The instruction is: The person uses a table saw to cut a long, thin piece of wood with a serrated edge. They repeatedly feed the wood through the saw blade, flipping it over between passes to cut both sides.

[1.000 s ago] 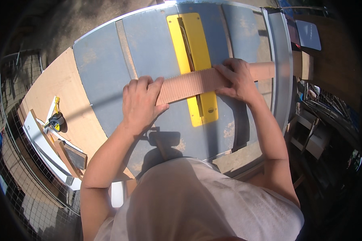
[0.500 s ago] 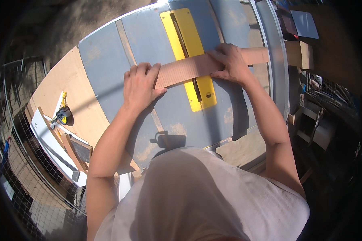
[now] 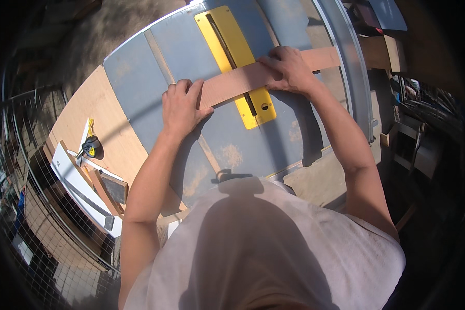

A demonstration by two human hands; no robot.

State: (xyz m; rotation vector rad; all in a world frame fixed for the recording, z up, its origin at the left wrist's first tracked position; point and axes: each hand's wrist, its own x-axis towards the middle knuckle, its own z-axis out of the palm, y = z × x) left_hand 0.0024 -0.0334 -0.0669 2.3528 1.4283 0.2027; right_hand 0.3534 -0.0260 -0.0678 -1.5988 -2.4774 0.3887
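A long reddish-brown wooden board [image 3: 232,85] lies crosswise on the grey table-saw top [image 3: 183,46], over the slotted yellow insert plate [image 3: 232,39]. My left hand [image 3: 183,106] grips the board's left end, with the thumb on the near edge and the fingers round the far side. Farther right, my right hand [image 3: 289,71] clasps it just past the plate, fingers and thumb on opposite edges. The board's right end reaches the metal rip fence [image 3: 352,72]. A dark slot runs down the plate; whether a blade stands in it I cannot tell.
A plywood panel [image 3: 90,106] extends the table at left. On it lies a black-and-yellow tape measure [image 3: 91,146], near wood offcuts [image 3: 104,186] and a white panel [image 3: 77,188]. Wire mesh [image 3: 33,217] stands at far left. More wood [image 3: 395,54] lies beyond the fence.
The whole view has shifted and tilted slightly. Both hands keep their grip on the board, which stays across the yellow plate in nearly the same place.
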